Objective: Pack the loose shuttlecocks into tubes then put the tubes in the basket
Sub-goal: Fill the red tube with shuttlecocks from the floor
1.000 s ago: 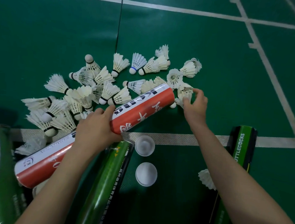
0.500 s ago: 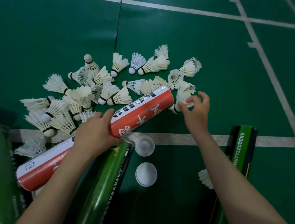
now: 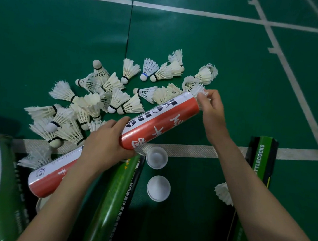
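- Here, the left hand (image 3: 104, 140) curls round the red-and-white tube (image 3: 154, 123) near its middle and holds it slanted above the court floor (image 3: 235, 73).
- The right hand (image 3: 212, 113) pinches a shuttlecock (image 3: 198, 90) by its feather skirt, right at the tube's mouth. Whether the cork is inside yet, I cannot tell.
- The tube's long axis runs from near left to far right. Its mouth is at the far-right end, touching the right hand's fingertips, and its other end hangs near left over the green tubes (image 3: 112, 202).
- The right hand is therefore the nearer one to the mouth. By my judgement, the push has to follow that axis, back toward the near left, while the left hand keeps the tube steady.
- The loose shuttlecocks (image 3: 98, 103) lie heaped on the floor just beyond the tube, mostly far left of it, with a few beyond the right hand.
- Two white caps (image 3: 156, 157) lie between the forearms, on the near side of the tube.
- No basket can be made out in this view.
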Demonstrator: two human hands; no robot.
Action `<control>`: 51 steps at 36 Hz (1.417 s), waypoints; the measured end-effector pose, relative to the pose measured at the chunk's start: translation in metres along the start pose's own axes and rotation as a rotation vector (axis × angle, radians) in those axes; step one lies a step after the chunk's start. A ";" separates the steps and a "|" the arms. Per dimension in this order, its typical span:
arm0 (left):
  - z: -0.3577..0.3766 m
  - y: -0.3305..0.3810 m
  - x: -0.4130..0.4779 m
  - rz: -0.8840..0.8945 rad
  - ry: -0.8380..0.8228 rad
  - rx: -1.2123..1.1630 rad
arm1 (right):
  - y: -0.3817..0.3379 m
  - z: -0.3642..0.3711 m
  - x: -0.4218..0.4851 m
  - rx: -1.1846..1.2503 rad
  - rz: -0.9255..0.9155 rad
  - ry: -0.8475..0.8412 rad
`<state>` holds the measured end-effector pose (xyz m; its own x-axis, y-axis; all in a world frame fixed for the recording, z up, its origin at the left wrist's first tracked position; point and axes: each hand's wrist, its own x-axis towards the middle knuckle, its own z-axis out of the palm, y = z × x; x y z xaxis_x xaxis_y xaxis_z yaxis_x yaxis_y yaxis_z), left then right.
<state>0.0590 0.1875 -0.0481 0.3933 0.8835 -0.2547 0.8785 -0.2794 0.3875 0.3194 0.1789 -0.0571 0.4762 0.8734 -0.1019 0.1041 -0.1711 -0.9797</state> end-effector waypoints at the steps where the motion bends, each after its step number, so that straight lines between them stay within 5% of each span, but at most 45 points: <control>1: 0.000 -0.001 0.000 -0.003 0.007 -0.017 | 0.000 0.000 0.000 0.014 0.014 -0.019; 14: -0.002 -0.001 0.011 -0.022 0.000 0.080 | 0.015 0.007 0.002 -0.053 0.106 -0.296; 22: 0.002 -0.002 0.021 -0.120 0.026 0.003 | 0.019 0.023 0.059 -0.248 0.105 0.036; 32: 0.007 -0.020 0.018 -0.171 0.033 -0.037 | 0.021 0.047 0.096 -0.503 0.218 -0.175; 36: 0.008 -0.028 0.015 -0.177 0.036 -0.029 | 0.018 0.049 0.091 -0.538 0.205 -0.086; 46: 0.007 -0.029 0.010 -0.165 0.029 -0.030 | 0.006 0.032 0.055 -0.202 -0.070 0.335; 51: 0.004 -0.027 0.006 -0.117 0.001 0.000 | -0.007 0.019 0.042 -0.064 -0.021 0.274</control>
<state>0.0388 0.1984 -0.0630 0.2879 0.9104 -0.2973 0.9184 -0.1744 0.3552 0.3225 0.2256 -0.0582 0.6908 0.7227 -0.0233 0.1668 -0.1905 -0.9674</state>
